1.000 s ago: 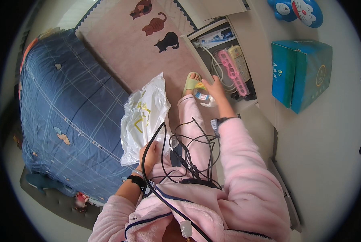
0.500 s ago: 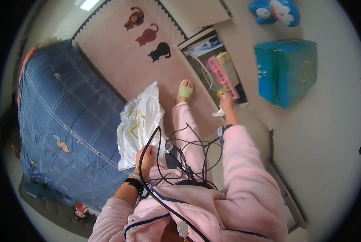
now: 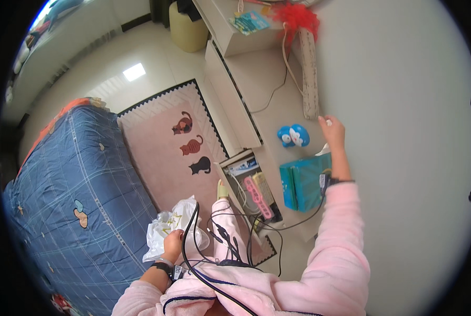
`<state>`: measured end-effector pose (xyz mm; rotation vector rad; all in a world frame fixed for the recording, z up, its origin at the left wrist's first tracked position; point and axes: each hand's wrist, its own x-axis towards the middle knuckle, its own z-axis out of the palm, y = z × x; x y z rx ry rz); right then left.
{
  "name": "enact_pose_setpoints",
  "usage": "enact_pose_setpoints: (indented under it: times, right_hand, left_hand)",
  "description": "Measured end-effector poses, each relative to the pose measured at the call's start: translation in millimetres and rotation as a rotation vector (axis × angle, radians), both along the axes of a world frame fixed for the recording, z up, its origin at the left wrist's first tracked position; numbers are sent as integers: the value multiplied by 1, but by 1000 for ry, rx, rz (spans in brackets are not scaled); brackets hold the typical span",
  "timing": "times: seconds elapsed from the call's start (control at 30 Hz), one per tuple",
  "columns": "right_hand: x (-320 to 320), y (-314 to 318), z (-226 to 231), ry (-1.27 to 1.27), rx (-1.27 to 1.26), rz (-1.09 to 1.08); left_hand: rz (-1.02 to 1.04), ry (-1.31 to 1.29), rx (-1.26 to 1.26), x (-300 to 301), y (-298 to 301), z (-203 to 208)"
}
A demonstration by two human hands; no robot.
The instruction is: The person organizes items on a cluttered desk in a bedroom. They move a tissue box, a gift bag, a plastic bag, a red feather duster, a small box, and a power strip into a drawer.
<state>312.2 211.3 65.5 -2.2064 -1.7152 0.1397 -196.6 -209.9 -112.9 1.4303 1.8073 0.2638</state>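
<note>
My left hand (image 3: 173,246) is closed on the edge of a crumpled white plastic bag (image 3: 164,231) with yellow-gold print, low beside the bed. My right hand (image 3: 334,136) is raised at the right, above a teal box (image 3: 298,184), with its fingers curled in. A scrap of something thin and white, like tissue, shows by its palm, and a bit of white is at the fingertips. Left of this hand a blue-and-white cartoon figure (image 3: 293,136) stands on the cabinet top. Below, an open drawer (image 3: 230,171) holds a pink strip-shaped item (image 3: 257,197) and a cream one (image 3: 261,184).
Black cables (image 3: 230,231) hang across my lap and legs. A bed with a blue quilt (image 3: 82,184) fills the left. A pink rug with cat figures (image 3: 156,142) covers the floor. Farther along the cabinet stand a red feathery thing (image 3: 298,18) and a long pale panel (image 3: 309,79).
My right hand has risen from over the drawer to above the teal box; the green-yellow thing at it no longer shows there. The view has tilted up. My left hand still grips the bag.
</note>
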Motion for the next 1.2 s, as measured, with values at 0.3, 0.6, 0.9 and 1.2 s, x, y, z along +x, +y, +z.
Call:
enact_pose_setpoints:
  times: [0.3,0.6,0.9,1.2]
  right_hand:
    - [81,206,-98,-78,-281,-36]
    - [70,280,-149,-101,-242,-94]
    - [90,219,-48,-188,70,64]
    - [-6,-41,152,332,-83,115]
  left_hand:
    - [226,145,-143,72,54,22]
    - [188,143,-206,104,44,1]
    - [142,119,-295,91,30,-20]
    - [117,-40,-98,40,29,-16]
